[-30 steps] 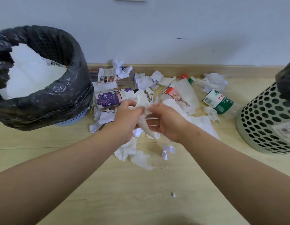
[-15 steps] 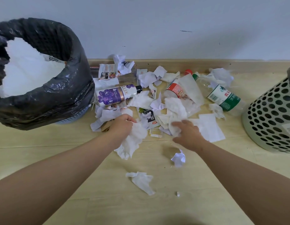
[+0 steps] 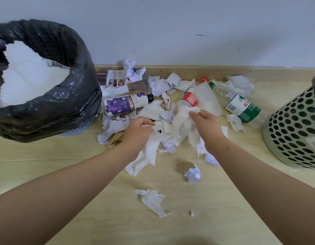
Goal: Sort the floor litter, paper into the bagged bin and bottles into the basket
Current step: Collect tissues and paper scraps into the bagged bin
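Torn white paper and tissue lie heaped on the wooden floor by the wall. My left hand (image 3: 138, 132) grips a long crumpled tissue (image 3: 146, 154) that hangs below it. Just to its right, my right hand (image 3: 206, 124) pinches another wad of tissue (image 3: 184, 119) over the pile. Three bottles lie among the scraps: a purple-labelled bottle (image 3: 125, 104), a red-labelled bottle (image 3: 189, 99) half under paper, and a green-labelled bottle (image 3: 241, 106). The black-bagged bin (image 3: 52, 103) at the left holds white paper. The perforated basket (image 3: 294, 131) stands at the right.
Loose scraps lie nearer me: a crumpled ball (image 3: 193, 175), a flat tissue piece (image 3: 152, 201) and a tiny shred (image 3: 192, 213). A wooden skirting board (image 3: 223, 71) runs along the wall behind the litter. Printed leaflets (image 3: 117, 79) lie beside the bin.
A second ago both hands held one tissue together. They parted, reached down into the pile, and now each grips its own wad, closer together again.
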A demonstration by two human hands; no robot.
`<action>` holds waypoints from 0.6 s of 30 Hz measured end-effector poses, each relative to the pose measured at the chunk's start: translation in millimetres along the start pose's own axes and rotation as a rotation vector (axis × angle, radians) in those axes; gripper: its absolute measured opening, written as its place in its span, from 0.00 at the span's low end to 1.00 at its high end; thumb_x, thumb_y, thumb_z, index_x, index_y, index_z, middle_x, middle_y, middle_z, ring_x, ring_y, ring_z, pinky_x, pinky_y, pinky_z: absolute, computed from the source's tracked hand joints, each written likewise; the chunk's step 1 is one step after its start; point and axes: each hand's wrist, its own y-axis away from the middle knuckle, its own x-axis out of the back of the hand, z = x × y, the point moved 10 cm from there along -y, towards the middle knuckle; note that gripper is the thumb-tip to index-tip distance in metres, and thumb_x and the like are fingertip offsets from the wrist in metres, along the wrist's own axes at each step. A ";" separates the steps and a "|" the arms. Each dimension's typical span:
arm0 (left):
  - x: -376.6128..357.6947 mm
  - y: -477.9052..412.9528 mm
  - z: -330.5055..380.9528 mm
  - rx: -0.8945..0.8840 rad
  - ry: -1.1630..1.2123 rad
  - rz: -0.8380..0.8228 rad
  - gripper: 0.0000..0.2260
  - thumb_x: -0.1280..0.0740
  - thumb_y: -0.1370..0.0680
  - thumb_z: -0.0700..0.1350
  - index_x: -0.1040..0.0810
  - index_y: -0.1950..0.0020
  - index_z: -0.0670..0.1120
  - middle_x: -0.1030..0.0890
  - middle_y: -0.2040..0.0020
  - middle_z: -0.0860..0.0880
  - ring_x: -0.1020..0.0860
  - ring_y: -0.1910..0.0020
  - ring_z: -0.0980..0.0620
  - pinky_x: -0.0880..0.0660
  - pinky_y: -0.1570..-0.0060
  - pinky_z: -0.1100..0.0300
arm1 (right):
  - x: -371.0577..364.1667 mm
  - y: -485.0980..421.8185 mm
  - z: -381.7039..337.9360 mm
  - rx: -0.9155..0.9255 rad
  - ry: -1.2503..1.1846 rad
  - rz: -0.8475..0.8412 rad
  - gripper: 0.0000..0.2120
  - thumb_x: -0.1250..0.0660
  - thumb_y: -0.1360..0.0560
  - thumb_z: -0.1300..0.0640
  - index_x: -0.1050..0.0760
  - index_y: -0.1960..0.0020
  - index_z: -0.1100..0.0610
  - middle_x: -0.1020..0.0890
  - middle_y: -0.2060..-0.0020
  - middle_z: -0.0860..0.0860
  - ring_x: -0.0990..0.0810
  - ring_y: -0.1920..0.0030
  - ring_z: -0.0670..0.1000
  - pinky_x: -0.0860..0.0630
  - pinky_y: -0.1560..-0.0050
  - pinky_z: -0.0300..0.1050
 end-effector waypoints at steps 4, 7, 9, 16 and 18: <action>-2.8 1.7 17.3 -0.067 0.200 -0.019 0.06 0.34 0.24 0.41 0.25 0.58 0.52 0.26 0.52 0.52 0.27 0.56 0.53 0.31 0.59 0.60 | -29.1 11.0 -14.0 -0.105 -0.400 -0.194 0.06 0.38 0.22 0.62 0.24 0.56 0.57 0.19 0.63 0.53 0.20 0.62 0.52 0.22 0.55 0.49; -21.0 9.3 21.8 -0.098 0.222 -0.153 0.10 0.32 0.24 0.48 0.27 0.45 0.52 0.27 0.47 0.56 0.25 0.49 0.55 0.27 0.55 0.61 | -57.3 24.7 -12.7 -0.163 -0.427 -0.386 0.06 0.40 0.21 0.62 0.24 0.51 0.58 0.19 0.61 0.55 0.20 0.63 0.51 0.20 0.59 0.46; -26.0 10.6 18.7 -0.107 0.178 -0.187 0.11 0.31 0.24 0.47 0.26 0.43 0.50 0.24 0.44 0.53 0.22 0.48 0.51 0.24 0.55 0.61 | -64.4 28.3 -8.5 -0.156 -0.356 -0.424 0.07 0.40 0.21 0.62 0.25 0.47 0.59 0.20 0.57 0.56 0.20 0.61 0.52 0.21 0.61 0.46; -14.3 7.9 4.8 -0.027 0.164 -0.140 0.07 0.33 0.23 0.49 0.22 0.54 0.46 0.19 0.53 0.46 0.21 0.55 0.50 0.22 0.54 0.54 | -69.9 41.5 12.1 -0.113 -0.023 -0.574 0.15 0.30 0.28 0.66 0.26 0.48 0.49 0.22 0.59 0.50 0.21 0.62 0.48 0.25 0.61 0.39; -12.4 6.4 -1.7 0.021 0.175 -0.143 0.09 0.35 0.23 0.52 0.22 0.54 0.47 0.19 0.52 0.47 0.22 0.51 0.49 0.24 0.44 0.49 | -57.6 34.4 18.1 -0.112 0.049 -0.475 0.12 0.31 0.27 0.66 0.24 0.52 0.48 0.23 0.62 0.51 0.23 0.62 0.49 0.26 0.60 0.40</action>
